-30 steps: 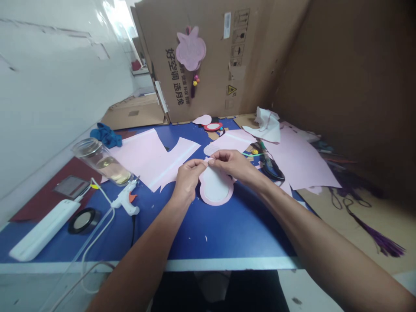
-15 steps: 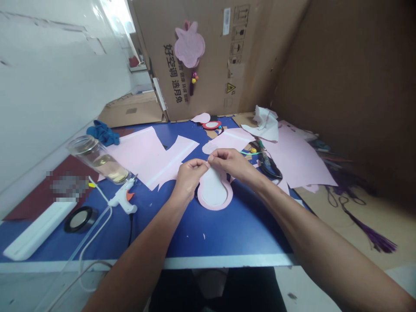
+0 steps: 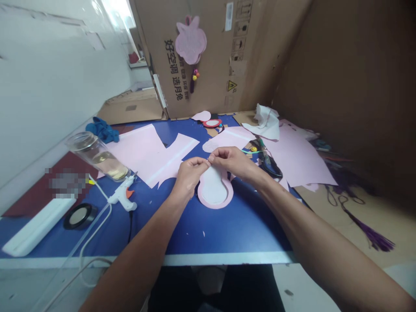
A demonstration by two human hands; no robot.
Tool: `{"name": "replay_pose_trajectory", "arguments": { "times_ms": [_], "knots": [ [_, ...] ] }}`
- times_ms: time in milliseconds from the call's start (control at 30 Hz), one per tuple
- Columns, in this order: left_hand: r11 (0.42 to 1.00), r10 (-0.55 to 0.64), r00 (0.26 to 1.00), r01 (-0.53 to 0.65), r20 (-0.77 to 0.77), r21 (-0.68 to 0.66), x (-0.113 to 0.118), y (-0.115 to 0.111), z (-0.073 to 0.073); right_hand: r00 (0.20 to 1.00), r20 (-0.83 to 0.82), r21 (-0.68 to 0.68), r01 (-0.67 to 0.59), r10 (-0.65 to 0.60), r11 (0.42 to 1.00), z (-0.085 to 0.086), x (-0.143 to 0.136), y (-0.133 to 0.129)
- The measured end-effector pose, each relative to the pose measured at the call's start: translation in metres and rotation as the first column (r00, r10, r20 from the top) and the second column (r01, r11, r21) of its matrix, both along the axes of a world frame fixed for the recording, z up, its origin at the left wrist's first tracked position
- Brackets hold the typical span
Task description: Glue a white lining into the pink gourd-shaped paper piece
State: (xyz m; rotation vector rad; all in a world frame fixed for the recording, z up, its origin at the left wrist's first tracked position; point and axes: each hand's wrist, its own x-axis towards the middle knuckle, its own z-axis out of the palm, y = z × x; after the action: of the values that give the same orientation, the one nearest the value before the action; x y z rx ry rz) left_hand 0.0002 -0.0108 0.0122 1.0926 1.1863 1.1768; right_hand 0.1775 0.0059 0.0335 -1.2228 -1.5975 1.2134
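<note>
A gourd-shaped cutout [image 3: 215, 190], white in the middle with a pink paper rim, is in front of me over the blue table. At its narrow top my left hand [image 3: 191, 173] pinches with thumb and forefinger. My right hand [image 3: 229, 160] is closed in a pinch right beside it, the fingertips of both hands almost touching. Both hands cover the upper tip of the cutout, so what exactly lies between the fingertips is hidden.
Pink paper sheets [image 3: 139, 151] lie behind my hands. Left are a glue gun [image 3: 123, 196], a glass jar [image 3: 97, 156], a tape roll [image 3: 80, 216] and a white power strip [image 3: 37, 227]. Right are black-handled scissors [image 3: 271, 167], more pink paper [image 3: 297, 160] and a purple tassel [image 3: 370, 229].
Both hands stay pinched at the top of the cutout, with barely any finger movement. The whole view has shifted slightly.
</note>
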Motion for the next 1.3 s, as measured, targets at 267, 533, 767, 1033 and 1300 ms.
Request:
{"name": "replay_pose_trajectory", "arguments": {
  "times_ms": [267,533,767,1033,1300],
  "knots": [
    [0.997,-0.038,0.997,0.042,0.061,-0.065,0.001,0.001,0.001,1.0,0.021,0.003,0.016,-0.016,1.0,-0.005,0.002,0.002],
    [0.953,-0.187,0.967,0.221,0.171,-0.207,0.002,0.0,-0.003,0.978,-0.052,0.011,0.205,-0.204,0.979,0.003,0.015,0.009],
    [0.934,-0.22,0.974,0.228,0.059,-0.276,0.006,-0.005,0.004,0.935,-0.129,0.064,0.34,-0.33,0.938,0.004,0.03,0.018],
    [0.959,-0.206,0.978,0.193,-0.039,-0.208,0.009,-0.003,-0.001,0.94,-0.143,0.09,0.325,-0.311,0.941,0.001,0.031,0.021],
    [0.96,-0.204,0.977,0.189,-0.055,-0.205,0.008,-0.003,-0.001,0.934,-0.158,0.088,0.336,-0.32,0.938,0.0,0.031,0.022]
  ]
}}
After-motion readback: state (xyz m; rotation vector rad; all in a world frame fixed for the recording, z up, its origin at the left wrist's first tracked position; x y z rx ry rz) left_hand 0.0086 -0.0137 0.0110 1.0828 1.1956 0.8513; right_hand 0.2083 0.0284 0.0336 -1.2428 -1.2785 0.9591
